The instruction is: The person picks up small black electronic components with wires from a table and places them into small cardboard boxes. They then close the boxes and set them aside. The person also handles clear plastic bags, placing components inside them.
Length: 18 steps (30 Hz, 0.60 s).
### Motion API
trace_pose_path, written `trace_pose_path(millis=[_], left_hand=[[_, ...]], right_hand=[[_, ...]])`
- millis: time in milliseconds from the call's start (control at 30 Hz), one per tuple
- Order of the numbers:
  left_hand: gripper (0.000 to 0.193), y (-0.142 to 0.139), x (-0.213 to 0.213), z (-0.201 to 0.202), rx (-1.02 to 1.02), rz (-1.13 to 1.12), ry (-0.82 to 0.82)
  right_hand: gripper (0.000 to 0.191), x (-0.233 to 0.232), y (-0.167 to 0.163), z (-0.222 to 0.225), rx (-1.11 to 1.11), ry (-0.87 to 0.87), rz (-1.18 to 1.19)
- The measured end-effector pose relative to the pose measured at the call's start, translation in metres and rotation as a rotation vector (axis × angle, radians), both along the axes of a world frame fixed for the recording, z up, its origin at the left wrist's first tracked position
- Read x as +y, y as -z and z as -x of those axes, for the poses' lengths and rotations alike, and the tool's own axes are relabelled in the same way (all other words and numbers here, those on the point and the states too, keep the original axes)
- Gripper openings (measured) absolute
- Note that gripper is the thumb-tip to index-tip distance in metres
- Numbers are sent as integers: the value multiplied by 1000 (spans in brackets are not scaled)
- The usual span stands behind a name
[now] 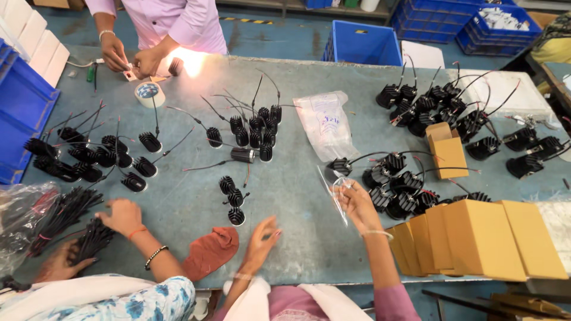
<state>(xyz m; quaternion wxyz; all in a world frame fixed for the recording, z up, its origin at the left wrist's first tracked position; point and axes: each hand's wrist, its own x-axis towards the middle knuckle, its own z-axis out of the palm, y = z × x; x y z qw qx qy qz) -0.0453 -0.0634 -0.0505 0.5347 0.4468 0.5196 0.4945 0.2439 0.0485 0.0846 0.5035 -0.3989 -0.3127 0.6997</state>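
My right hand (358, 205) pinches a small clear plastic bag (334, 189) just above the grey table (297, 232), beside a cluster of black finned lamp bodies with wires (397, 187). Near the table's front edge my left hand (262, 242) hovers with fingers spread and nothing in it, right of a rust-red cloth (209, 252). Three loose black finned parts (233, 201) lie just beyond that hand.
Flat tan cardboard boxes (482, 238) are stacked at my right. More finned lamp bodies sit at the left (89, 156), centre (256, 132) and far right (440, 104). A co-worker's hands (122, 217) hold black wire bundles at lower left; another person's hands (134, 59) work across the table near a tape roll (148, 94). Blue crates (363, 43) stand behind.
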Motion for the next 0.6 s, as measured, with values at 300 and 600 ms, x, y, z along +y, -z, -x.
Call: trace_pose_path(millis=[300,600], left_hand=[[93,-32,40,-25,-596,285,435],[61,-68,29,-38,-770,399,422]], right_hand=[[18,-60,-37,-4,191,-136,28],[18,3,-34,-42,29,-199,-11]])
